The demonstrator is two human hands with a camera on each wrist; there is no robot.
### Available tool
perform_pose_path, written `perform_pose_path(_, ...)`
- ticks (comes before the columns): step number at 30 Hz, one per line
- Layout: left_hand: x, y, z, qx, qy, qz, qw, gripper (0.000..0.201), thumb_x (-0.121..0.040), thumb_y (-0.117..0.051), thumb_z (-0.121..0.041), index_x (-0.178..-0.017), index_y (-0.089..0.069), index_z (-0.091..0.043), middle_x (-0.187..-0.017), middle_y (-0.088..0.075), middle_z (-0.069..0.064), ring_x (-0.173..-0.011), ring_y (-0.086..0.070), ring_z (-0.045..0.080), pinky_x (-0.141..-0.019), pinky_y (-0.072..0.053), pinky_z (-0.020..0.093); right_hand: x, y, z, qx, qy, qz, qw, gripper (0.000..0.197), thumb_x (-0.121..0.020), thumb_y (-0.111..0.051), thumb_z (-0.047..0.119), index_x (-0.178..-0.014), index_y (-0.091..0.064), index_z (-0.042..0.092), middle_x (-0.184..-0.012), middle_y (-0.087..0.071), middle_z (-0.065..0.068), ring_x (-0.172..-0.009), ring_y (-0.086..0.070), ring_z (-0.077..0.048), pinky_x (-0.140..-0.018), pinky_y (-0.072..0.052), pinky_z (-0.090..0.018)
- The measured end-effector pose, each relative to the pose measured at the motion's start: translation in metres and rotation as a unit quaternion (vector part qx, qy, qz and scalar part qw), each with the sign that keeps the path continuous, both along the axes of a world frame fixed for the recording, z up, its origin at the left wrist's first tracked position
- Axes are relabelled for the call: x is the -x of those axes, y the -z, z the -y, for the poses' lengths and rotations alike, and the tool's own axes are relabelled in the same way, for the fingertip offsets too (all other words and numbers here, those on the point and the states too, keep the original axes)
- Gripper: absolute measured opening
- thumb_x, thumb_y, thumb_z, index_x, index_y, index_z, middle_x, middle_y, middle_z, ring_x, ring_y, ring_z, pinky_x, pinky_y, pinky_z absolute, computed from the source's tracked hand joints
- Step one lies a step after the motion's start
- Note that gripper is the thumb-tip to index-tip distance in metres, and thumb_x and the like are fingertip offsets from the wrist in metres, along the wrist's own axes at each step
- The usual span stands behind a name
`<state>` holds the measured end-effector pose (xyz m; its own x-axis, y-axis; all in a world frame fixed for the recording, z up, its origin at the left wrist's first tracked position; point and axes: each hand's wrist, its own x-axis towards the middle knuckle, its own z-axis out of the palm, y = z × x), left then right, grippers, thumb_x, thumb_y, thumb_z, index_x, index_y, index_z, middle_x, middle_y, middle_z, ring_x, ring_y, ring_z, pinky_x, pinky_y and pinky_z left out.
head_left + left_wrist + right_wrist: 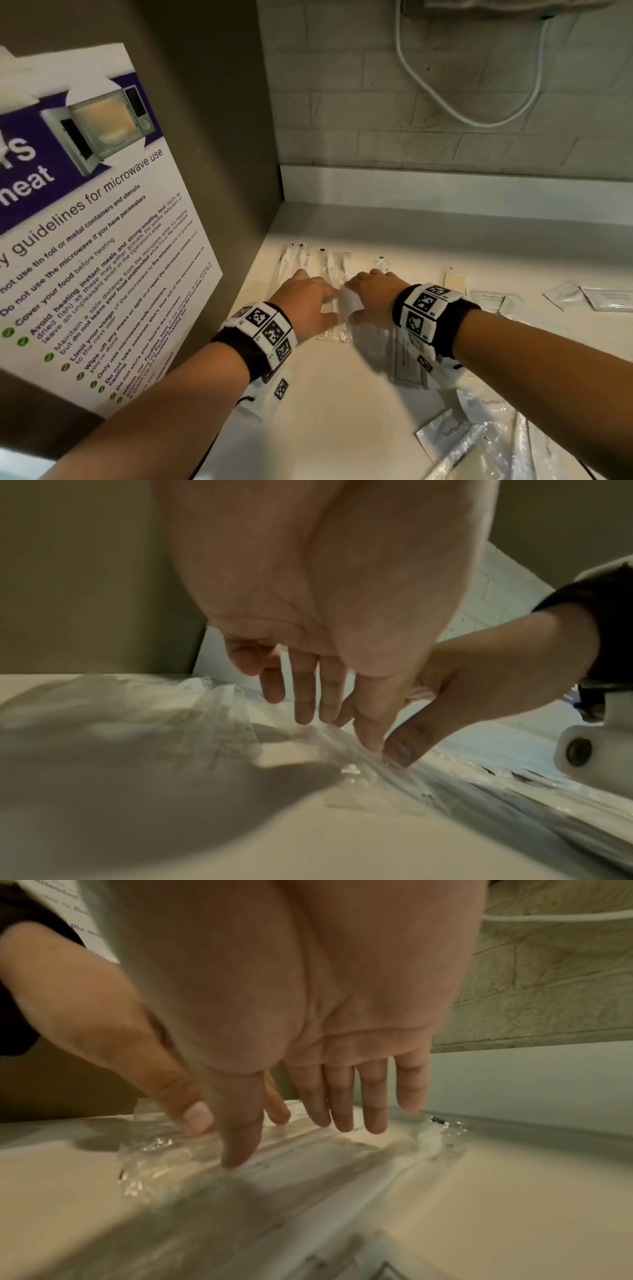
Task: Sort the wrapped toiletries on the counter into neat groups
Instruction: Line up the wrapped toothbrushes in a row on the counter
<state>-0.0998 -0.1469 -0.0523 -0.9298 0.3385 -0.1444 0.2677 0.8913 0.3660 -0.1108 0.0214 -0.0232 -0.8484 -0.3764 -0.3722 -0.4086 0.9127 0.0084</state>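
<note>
Head view: your left hand (310, 301) and right hand (371, 301), fingers straight, press wrapped toothbrushes (337, 270) at frame centre
Risk: slick wrappers could slide, skewing your row

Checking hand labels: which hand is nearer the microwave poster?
Left. The left hand is over the wrapped packs on the side nearest the poster; the right hand is beside it, farther from the poster.

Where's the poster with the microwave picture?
In the head view, the microwave poster hangs on the brown side panel at the left, beside the counter and just left of the left hand.
</note>
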Motion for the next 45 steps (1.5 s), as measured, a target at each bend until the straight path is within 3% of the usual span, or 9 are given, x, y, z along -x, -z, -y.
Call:
perform_pose_path(10, 0.014, 0.009, 0.016, 0.063, -0.028, 0.035, 0.997, 0.065, -0.075, -0.068, -0.054, -0.136, -0.052, -0.039, -0.137, -0.051, -0.008, -0.125, -0.038, 0.023, -0.107, -0.036, 0.037, 0.002, 0.001, 0.006, 0.005, 0.007, 0.007, 1.0, 0.063, -0.09, -0.053, 0.048, -0.142, -0.039, 0.016, -0.145, -0.043, -0.006, -0.129, -0.044, -0.026, -0.109, -0.034, -0.044)
perform_pose_path(14, 0.012, 0.005, 0.02, 0.064, -0.013, 0.02, 0.998, 0.061, -0.081, -0.068, -0.048, -0.138, -0.053, -0.034, -0.139, -0.053, -0.013, -0.128, -0.034, 0.02, -0.108, -0.03, 0.034, 0.003, 0.001, 0.008, 0.005, 0.015, 0.019, 1.0, 0.065, -0.09, -0.053, 0.048, -0.144, -0.036, 0.016, -0.144, -0.044, -0.006, -0.127, -0.049, -0.027, -0.11, -0.033, -0.045)
perform_pose_path(24, 0.008, 0.0, 0.017, 0.033, -0.019, 0.011, 0.999, 0.058, -0.083, -0.071, -0.042, -0.137, -0.055, -0.03, -0.136, -0.056, -0.012, -0.13, -0.035, 0.017, -0.112, -0.032, 0.037, 0.005, 0.001, 0.011, 0.009, 0.025, 0.023, 0.999, 0.067, -0.089, -0.053, 0.05, -0.145, -0.035, 0.016, -0.144, -0.044, -0.005, -0.127, -0.048, -0.028, -0.11, -0.033, -0.045)
perform_pose_path(30, 0.012, 0.005, 0.017, 0.029, -0.041, 0.028, 0.998, 0.06, -0.078, -0.072, -0.049, -0.134, -0.055, -0.036, -0.132, -0.057, -0.012, -0.128, -0.038, 0.019, -0.108, -0.037, 0.039, 0.003, 0.0, 0.009, 0.011, 0.027, 0.02, 0.999, 0.066, -0.09, -0.053, 0.05, -0.145, -0.036, 0.017, -0.141, -0.046, -0.005, -0.125, -0.05, -0.027, -0.108, -0.035, -0.043)
perform_pose_path(36, 0.008, 0.0, 0.015, 0.026, -0.033, 0.018, 0.999, 0.056, -0.084, -0.071, -0.042, -0.137, -0.055, -0.032, -0.135, -0.056, -0.01, -0.132, -0.035, 0.019, -0.111, -0.033, 0.037, 0.003, 0.001, 0.008, 0.01, 0.029, 0.016, 0.999, 0.066, -0.09, -0.052, 0.05, -0.144, -0.036, 0.016, -0.14, -0.047, -0.005, -0.123, -0.051, -0.027, -0.105, -0.038, -0.042)
perform_pose_path(42, 0.009, 0.0, 0.016, 0.02, -0.046, 0.025, 0.998, 0.058, -0.081, -0.07, -0.048, -0.135, -0.055, -0.037, -0.135, -0.056, -0.009, -0.132, -0.036, 0.02, -0.11, -0.034, 0.037, 0.002, -0.001, 0.006, 0.011, 0.038, 0.016, 0.999, 0.064, -0.09, -0.052, 0.051, -0.141, -0.039, 0.016, -0.137, -0.048, -0.005, -0.119, -0.053, -0.028, -0.097, -0.044, -0.04)
perform_pose_path(45, 0.011, -0.001, 0.018, -0.012, -0.071, 0.027, 0.997, 0.06, -0.076, -0.071, -0.054, -0.132, -0.056, -0.041, -0.134, -0.051, -0.005, -0.13, -0.039, 0.021, -0.111, -0.036, 0.04, 0.001, -0.008, 0.001, 0.038, 0.045, 0.007, 0.998, 0.065, -0.091, -0.051, 0.052, -0.144, -0.037, 0.017, -0.142, -0.044, -0.003, -0.123, -0.051, -0.026, -0.101, -0.044, -0.041)
